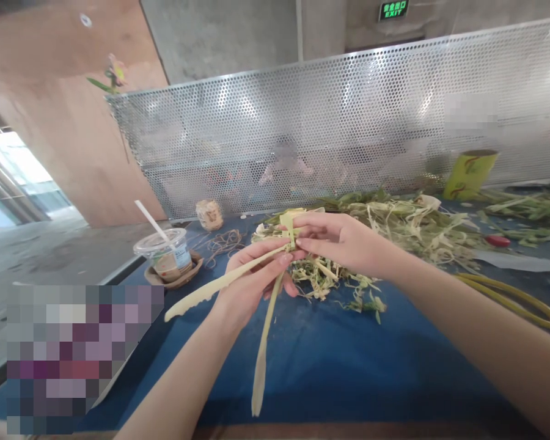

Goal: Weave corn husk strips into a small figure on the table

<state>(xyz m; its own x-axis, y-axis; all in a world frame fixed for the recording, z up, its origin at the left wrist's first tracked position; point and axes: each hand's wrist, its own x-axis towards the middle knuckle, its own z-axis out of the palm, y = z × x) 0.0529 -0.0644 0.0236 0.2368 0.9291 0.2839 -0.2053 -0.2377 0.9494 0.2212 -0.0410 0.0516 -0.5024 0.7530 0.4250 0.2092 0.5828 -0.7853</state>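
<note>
My left hand is closed around pale yellow palm leaf strips above a blue table. One strip sticks out to the lower left, another hangs down towards the table's near edge. My right hand pinches the folded, woven top of the same strips, fingertips meeting those of the left hand. Both hands hold the piece a little above the tabletop.
A heap of green and pale leaf trimmings lies behind my hands. At the left stand a lidded plastic cup with a straw, loose twine and a twine ball. A yellow tube, a yellow loop, a perforated metal screen.
</note>
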